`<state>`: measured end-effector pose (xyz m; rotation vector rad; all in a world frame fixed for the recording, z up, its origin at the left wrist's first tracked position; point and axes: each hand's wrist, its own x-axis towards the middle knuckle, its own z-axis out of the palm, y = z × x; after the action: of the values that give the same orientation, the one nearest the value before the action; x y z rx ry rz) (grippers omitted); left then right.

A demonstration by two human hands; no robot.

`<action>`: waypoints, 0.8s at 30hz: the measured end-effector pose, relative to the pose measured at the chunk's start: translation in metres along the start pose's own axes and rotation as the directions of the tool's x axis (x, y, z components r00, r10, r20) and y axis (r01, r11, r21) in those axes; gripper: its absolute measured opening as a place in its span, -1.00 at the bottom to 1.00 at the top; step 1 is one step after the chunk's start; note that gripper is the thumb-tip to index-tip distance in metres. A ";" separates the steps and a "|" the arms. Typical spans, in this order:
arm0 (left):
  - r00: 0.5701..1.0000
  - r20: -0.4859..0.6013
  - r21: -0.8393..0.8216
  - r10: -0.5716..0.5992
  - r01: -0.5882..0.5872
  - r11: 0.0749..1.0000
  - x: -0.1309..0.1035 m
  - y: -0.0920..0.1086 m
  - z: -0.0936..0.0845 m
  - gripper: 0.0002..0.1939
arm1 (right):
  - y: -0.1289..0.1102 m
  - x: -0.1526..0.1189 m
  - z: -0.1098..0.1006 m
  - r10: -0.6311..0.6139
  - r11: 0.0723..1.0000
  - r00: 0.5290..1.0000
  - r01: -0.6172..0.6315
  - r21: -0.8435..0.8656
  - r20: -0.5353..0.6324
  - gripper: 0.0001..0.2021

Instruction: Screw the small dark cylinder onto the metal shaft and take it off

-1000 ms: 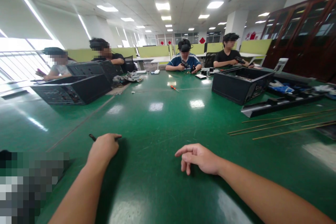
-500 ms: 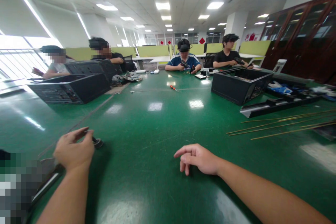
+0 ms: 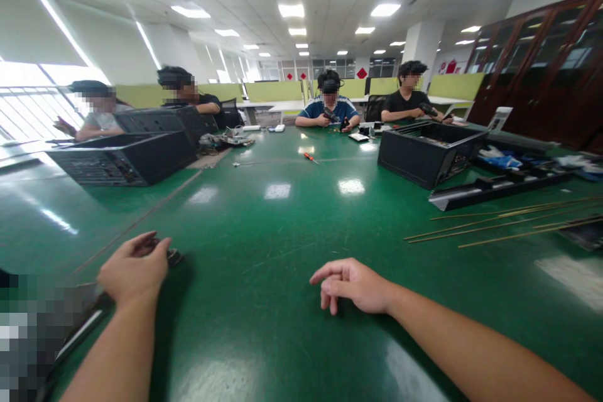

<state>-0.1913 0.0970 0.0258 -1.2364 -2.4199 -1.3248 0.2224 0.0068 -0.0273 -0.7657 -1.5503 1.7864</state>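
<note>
Over the left part of the green table my left hand [image 3: 134,269] is curled, with thumb and fingers around a small dark object [image 3: 174,256]. Its rounded end sticks out past the thumb. Most of it is hidden behind my fingers, and I cannot make out its kind. My right hand [image 3: 354,284] holds nothing; it hovers low over the green tabletop [image 3: 264,314] with the fingers loosely apart, index finger pointing left.
Black computer cases [image 3: 409,157] stand at the back right and left. An orange screwdriver [image 3: 309,157] lies mid-table. Thin brass-coloured rods [image 3: 475,229] and a black metal rail [image 3: 471,193] lie at right. Several people sit across the table; a pixelated patch covers the lower left.
My left thumb has lifted slightly and more of the grip around the dark object shows. The object has turned or shifted a little. My right hand keeps its pose.
</note>
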 end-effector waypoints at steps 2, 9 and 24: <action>0.997 0.062 0.089 -0.043 0.038 0.995 0.002 -0.003 -0.003 -0.54 | 0.000 0.000 0.000 -0.001 1.000 1.000 0.001 -0.001 0.002 -0.59; 0.959 0.283 0.289 0.023 -0.108 0.951 -0.002 0.000 -0.003 -0.64 | -0.001 -0.001 0.000 0.005 1.000 1.000 -0.005 0.004 0.005 -0.59; 0.363 0.565 -0.372 0.741 -0.689 0.621 -0.147 0.103 0.027 -0.62 | 0.002 0.000 -0.010 -0.228 0.955 0.903 0.135 -0.265 -0.364 -0.29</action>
<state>-0.0145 0.0584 0.0097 -2.7648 -1.5987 -0.7084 0.2295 0.0130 -0.0301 -0.9862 -1.5147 1.2339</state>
